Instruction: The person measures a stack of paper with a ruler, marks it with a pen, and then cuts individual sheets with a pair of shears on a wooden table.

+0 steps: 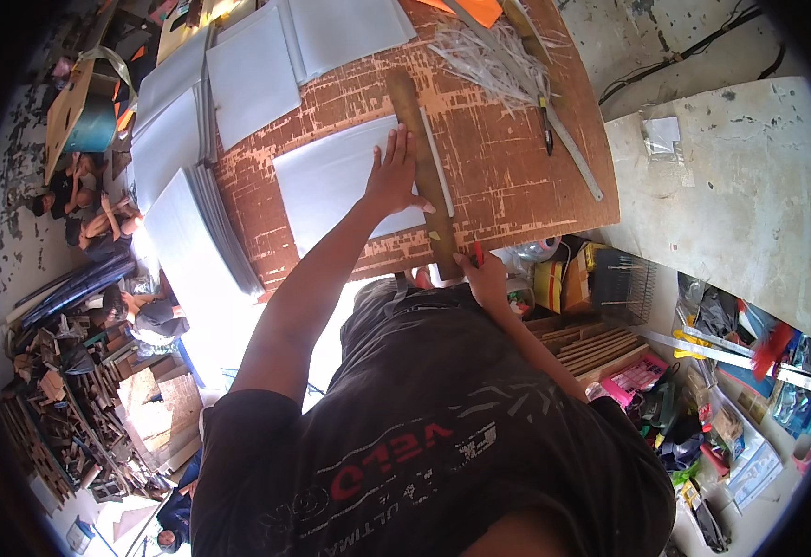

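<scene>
My left hand lies flat with fingers spread across a white sheet and the edge of a long brown wooden straightedge. The straightedge runs along the sheet's right side to the table's near edge. Just right of it, a narrow white strip lies alongside. At the near end of the straightedge, my right hand is closed around a small red cutter; its blade is too small to make out. Under both hands is a worn brown tabletop with many pale scratches.
Stacks of white sheets cover the table's far left, with a thick stack nearer. White offcuts, a metal ruler and a black pen lie right. Several people sit at left near a scrap wood pile.
</scene>
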